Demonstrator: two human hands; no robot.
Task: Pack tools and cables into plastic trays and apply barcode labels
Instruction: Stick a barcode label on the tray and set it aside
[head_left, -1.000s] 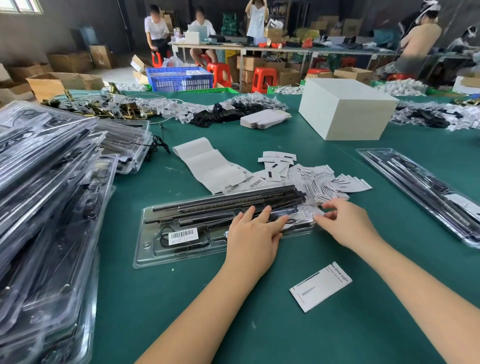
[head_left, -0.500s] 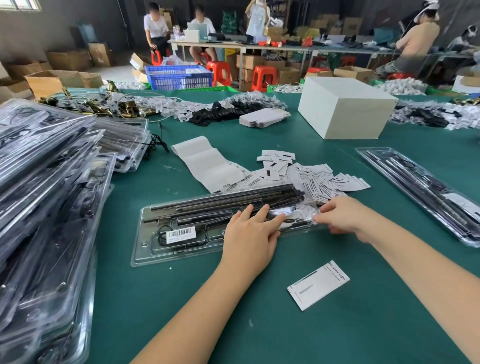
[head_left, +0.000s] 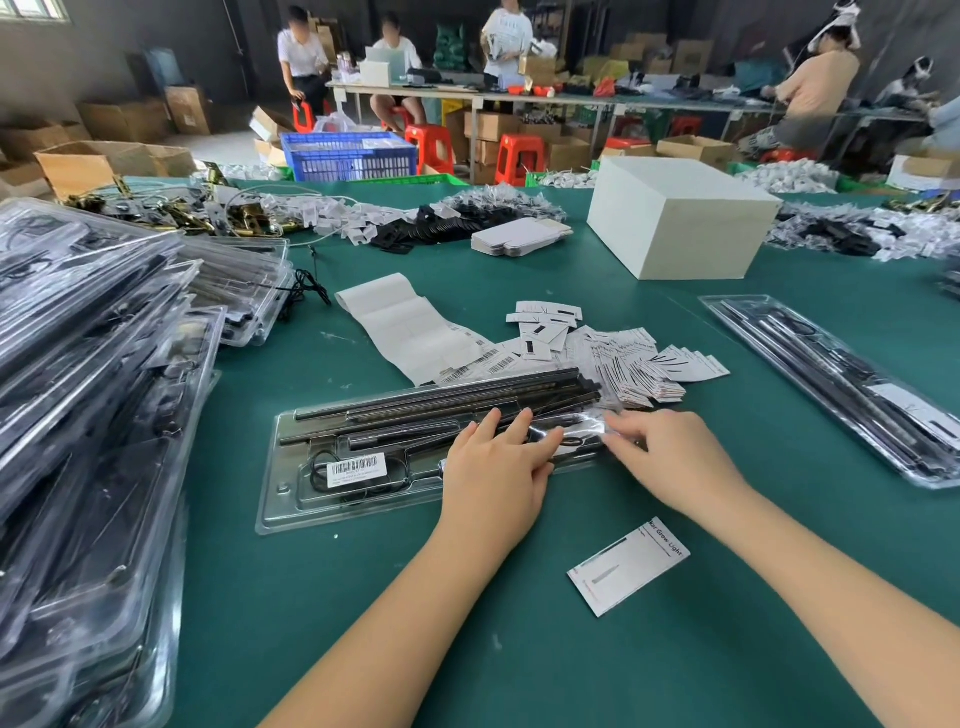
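Note:
A clear plastic tray (head_left: 291, 499) lies on the green table in front of me. It holds black rods (head_left: 415, 402) along its far side and a coiled black cable (head_left: 322, 467). A white barcode label (head_left: 357, 466) sticks on its lid at the left. My left hand (head_left: 493, 467) presses flat on the tray's middle with straight fingers. My right hand (head_left: 670, 457) rests on the tray's right end, its fingers touching the shiny plastic there. A white printed card (head_left: 628, 571) lies on the table near my right forearm.
A tall pile of packed trays (head_left: 88, 415) fills the left side. A strip of barcode labels (head_left: 415, 332) and loose cards (head_left: 623, 358) lie behind the tray. Another packed tray (head_left: 841, 384) lies at the right, a white box (head_left: 680, 223) further back. People work at distant tables.
My right hand has slid left along the tray's right end and settled on it. My left hand has stayed pressed on the tray's middle.

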